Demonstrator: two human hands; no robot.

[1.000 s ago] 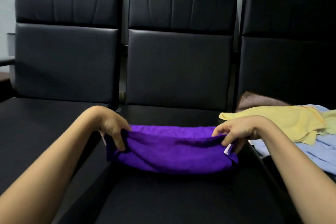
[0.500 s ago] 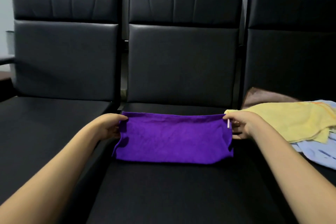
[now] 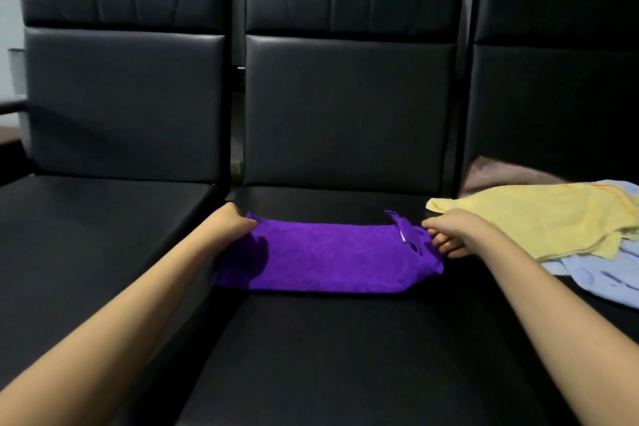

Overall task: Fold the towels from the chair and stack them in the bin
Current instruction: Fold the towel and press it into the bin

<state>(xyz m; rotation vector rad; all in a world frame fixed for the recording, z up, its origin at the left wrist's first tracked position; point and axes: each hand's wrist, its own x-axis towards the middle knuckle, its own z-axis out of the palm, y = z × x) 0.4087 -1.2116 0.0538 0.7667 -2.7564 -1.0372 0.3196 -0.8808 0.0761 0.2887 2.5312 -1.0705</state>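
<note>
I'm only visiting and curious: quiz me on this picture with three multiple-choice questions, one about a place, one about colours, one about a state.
1. Where does the purple towel lie? A) left chair's seat B) middle chair's seat C) floor
2. How many colours show in the pile on the right chair? A) one B) three C) six
3. How is the purple towel now? A) hung over a backrest B) balled up C) folded into a long strip

Answers: 1 B, it rests on that seat. 2 B, a brown towel, a yellow towel and a light blue towel. 3 C, the left hand and right hand hold its two ends.
</note>
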